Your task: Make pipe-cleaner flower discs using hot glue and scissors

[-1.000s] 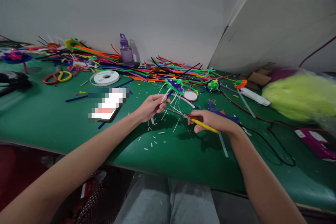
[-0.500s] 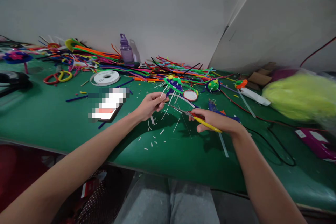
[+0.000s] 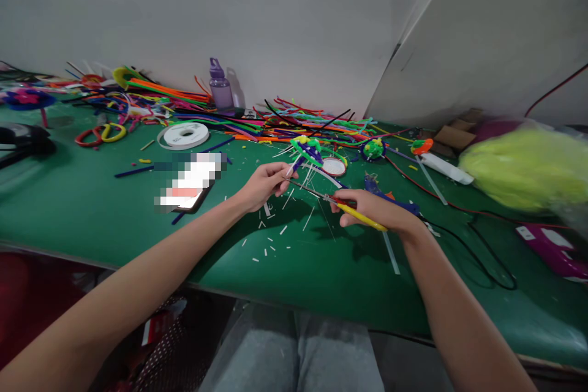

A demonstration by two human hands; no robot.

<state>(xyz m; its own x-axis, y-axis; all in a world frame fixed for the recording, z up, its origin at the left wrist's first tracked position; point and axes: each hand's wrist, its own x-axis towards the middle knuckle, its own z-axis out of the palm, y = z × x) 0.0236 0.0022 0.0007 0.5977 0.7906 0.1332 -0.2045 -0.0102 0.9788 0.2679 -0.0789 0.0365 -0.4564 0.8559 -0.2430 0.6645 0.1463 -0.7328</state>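
Observation:
My left hand (image 3: 269, 184) is closed on the lower part of a small mushroom-like craft piece (image 3: 307, 150), whose cap is green, blue and yellow. White thin strands stick out below and around the cap. My right hand (image 3: 356, 207) grips yellow-and-red scissors (image 3: 361, 218); their blades point left, with the tips at the fingers of my left hand. Whether the tips touch a strand I cannot tell. Short white clippings (image 3: 266, 251) lie scattered on the green table beneath both hands. Behind the piece is a small round dish (image 3: 333, 166) of white bits.
A phone (image 3: 193, 180) and a white ribbon spool (image 3: 186, 135) lie to the left, near red-and-yellow scissors (image 3: 101, 133). Coloured pipe cleaners (image 3: 312, 119) pile along the wall by a purple bottle (image 3: 221, 89). At right are a yellow-green bag (image 3: 514, 165), cables and a glue gun (image 3: 390, 196).
The craft piece has tilted and shifted slightly right in my left hand. The scissors' blades have come a little up and left, closer to the left fingers.

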